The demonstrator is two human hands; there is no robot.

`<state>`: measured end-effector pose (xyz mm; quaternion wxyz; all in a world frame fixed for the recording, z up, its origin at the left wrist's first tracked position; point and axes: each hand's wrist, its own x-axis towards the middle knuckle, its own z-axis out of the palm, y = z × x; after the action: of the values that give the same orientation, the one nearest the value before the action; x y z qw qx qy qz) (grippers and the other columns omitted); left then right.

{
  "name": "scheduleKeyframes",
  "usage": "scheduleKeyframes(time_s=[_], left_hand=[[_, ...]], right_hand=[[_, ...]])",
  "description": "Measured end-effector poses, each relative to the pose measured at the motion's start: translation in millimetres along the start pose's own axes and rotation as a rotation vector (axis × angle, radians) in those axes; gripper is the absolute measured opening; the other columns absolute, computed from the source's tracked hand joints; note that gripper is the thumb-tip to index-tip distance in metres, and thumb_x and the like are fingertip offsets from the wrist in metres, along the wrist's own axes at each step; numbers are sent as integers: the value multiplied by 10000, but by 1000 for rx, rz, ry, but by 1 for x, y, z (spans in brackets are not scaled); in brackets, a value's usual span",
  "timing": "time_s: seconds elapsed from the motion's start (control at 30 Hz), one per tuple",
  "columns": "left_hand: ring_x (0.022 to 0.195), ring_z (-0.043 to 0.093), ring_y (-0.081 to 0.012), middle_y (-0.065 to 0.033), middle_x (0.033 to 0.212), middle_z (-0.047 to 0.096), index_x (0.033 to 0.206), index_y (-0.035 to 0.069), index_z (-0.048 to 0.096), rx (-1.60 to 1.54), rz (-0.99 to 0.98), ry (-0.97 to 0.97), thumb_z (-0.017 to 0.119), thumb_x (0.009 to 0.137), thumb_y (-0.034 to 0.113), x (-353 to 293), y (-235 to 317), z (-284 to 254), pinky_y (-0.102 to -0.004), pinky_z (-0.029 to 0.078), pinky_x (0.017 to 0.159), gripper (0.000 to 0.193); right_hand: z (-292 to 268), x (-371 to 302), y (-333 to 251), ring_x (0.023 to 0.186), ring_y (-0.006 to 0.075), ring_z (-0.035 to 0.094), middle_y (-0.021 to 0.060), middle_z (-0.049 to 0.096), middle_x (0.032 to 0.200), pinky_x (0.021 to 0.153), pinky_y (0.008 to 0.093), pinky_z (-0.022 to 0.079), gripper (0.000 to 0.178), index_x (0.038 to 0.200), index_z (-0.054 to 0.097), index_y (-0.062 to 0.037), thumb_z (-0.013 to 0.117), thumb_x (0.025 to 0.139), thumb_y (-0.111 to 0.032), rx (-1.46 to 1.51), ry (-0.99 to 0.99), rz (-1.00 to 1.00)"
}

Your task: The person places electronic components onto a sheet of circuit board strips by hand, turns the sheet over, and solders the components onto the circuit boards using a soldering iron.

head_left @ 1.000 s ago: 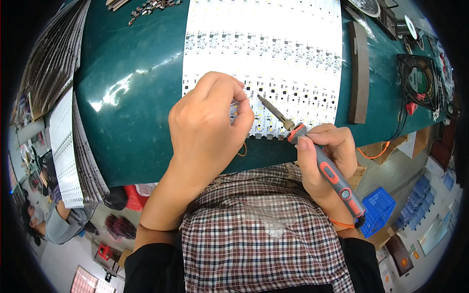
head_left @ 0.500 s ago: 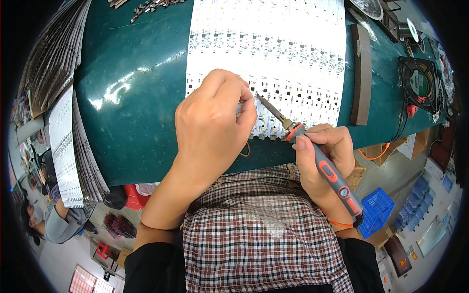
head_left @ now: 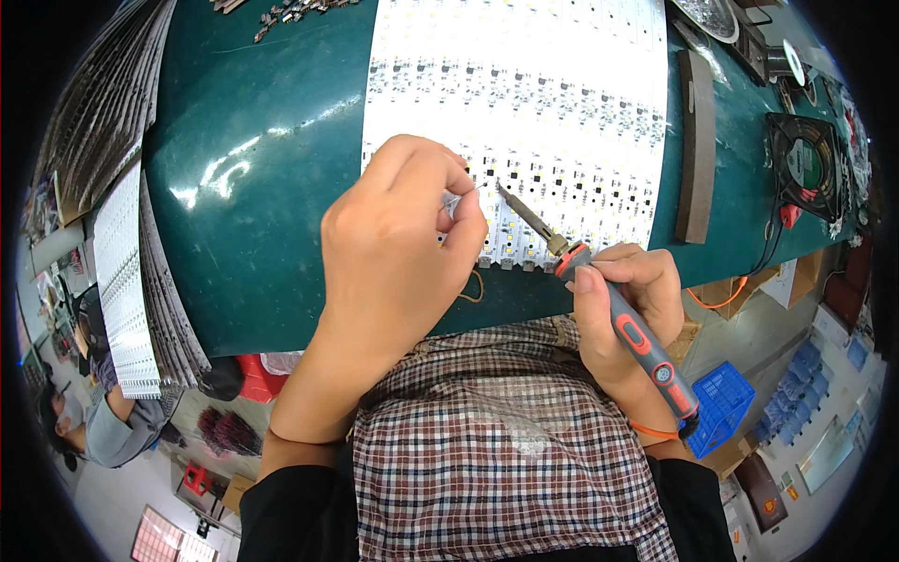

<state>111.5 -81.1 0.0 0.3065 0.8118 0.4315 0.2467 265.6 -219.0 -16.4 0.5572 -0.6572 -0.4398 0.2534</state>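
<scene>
My right hand point(head_left: 629, 304) is wrapped round the grey and red handle of a soldering iron point(head_left: 646, 345). Its dark tip points up and left, at or just over a white panel of LED circuit boards point(head_left: 524, 122). Near that tip, my left hand point(head_left: 398, 225) is closed in a pinch above the panel's left part. A short end of thin solder wire point(head_left: 480, 185) pokes out from its fingertips; the rest is hidden by the hand. Small black chips and yellowish LEDs run in rows over the panel, which lies flat on a green tabletop point(head_left: 262, 253).
Stacked circuit panels point(head_left: 126, 290) stand at the left edge. A dark bar point(head_left: 695, 145), a fan point(head_left: 805, 164) and a wire spool point(head_left: 793, 62) lie to the right. Small loose parts point(head_left: 290, 14) sit at the far left. Beyond the stack is another person point(head_left: 131, 431).
The panel has shifted slightly right. My left hand has drawn a little left, showing more of the wire end. The soldering iron has moved slightly right with my right hand.
</scene>
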Motion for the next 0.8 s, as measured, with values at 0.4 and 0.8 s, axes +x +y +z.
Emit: scheduleKeyframes(time_s=[0.4, 0.8], left_hand=[[575, 563, -108, -49, 914, 727, 790, 43, 638, 76, 64, 22, 756, 743, -25, 0, -10, -1, -246, 482, 559, 144], [655, 651, -221, -42, 850, 661, 745, 53, 608, 70, 88, 28, 753, 722, -15, 1, -11, 4, -321, 518, 582, 163]], right_hand=[[7, 4, -1, 637, 72, 640, 91, 711, 802, 472, 196, 414, 301, 980, 566, -37, 818, 815, -22, -23, -39, -54], [9, 4, -3, 655, 87, 649, 105, 715, 812, 506, 205, 452, 288, 985, 561, -28, 799, 826, -3, -2, -33, -22]])
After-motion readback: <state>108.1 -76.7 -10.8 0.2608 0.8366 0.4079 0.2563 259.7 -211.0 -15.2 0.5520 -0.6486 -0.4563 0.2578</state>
